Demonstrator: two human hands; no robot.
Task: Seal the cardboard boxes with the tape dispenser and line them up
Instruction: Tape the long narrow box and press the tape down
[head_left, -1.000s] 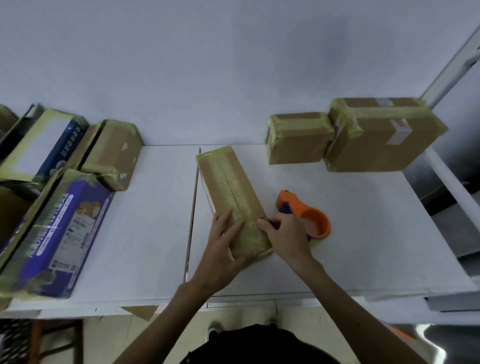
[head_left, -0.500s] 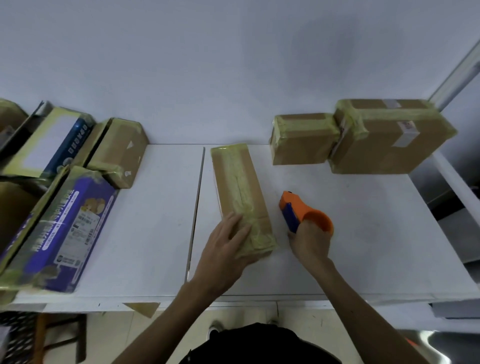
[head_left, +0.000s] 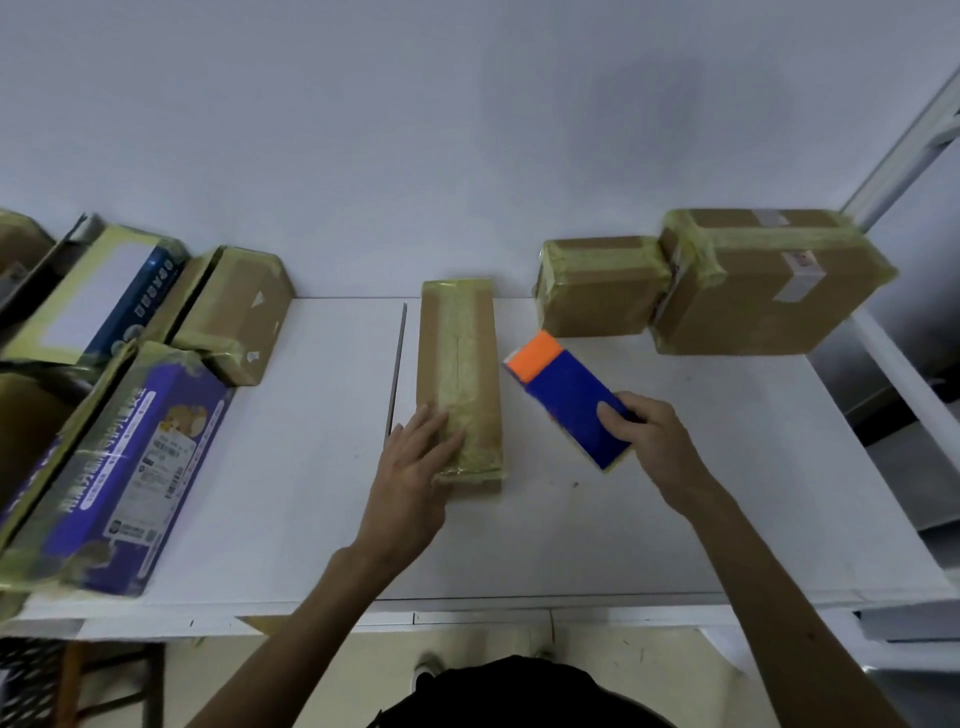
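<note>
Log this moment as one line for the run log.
left hand: flat on long box | right hand: grips tape dispenser, right of long box | small box beside large box, back right

Plain white wall (head_left: 467, 130), white table (head_left: 675, 519) — tan floor (head_left: 467, 644)
</note>
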